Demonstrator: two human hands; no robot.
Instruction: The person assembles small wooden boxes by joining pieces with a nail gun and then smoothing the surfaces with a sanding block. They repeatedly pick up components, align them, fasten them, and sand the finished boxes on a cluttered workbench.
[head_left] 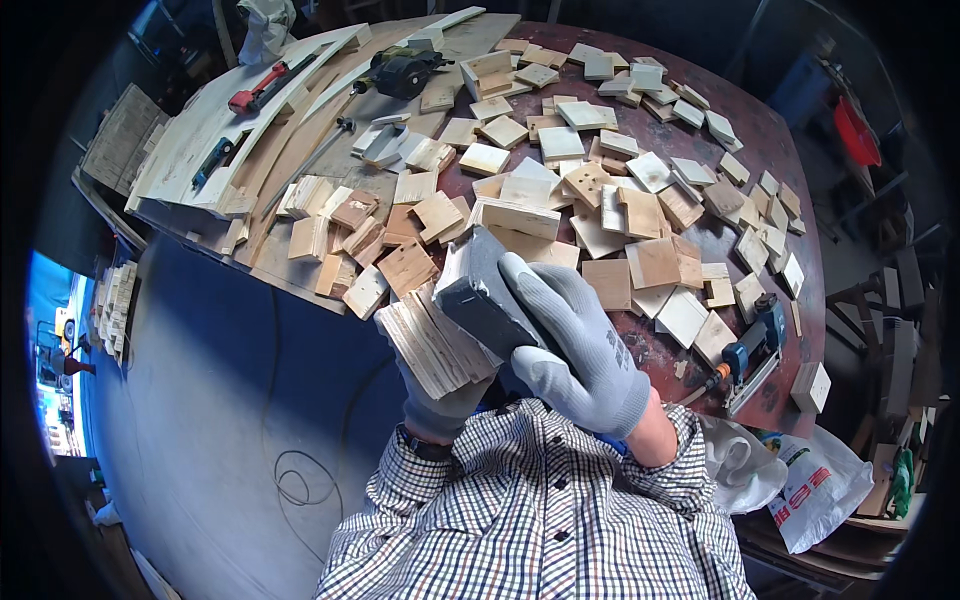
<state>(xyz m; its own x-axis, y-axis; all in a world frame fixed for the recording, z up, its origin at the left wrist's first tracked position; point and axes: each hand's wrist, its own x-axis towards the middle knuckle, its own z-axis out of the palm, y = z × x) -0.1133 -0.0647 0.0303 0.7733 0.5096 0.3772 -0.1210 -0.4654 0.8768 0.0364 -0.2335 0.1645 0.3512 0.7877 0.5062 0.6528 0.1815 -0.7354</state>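
Low in front of my chest, my left hand (447,404), in a grey glove, grips from below a stack of thin plywood pieces (430,340) with layered edges facing up. My gloved right hand (588,352) is wrapped over a dark grey block (488,290), which looks like a sanding block with a pale left end. This block lies tilted against the right side of the plywood stack. The fingers of my left hand are mostly hidden beneath the stack. Just beyond both hands, many loose wood pieces (606,284) cover the dark red table.
A blue nail gun (752,350) rests at the table's right edge. Farther left lie a red nail gun (262,88), a dark circular saw (402,72) and long boards (190,135). White plastic bags (815,490) sit below right. A cable (300,480) loops across the floor.
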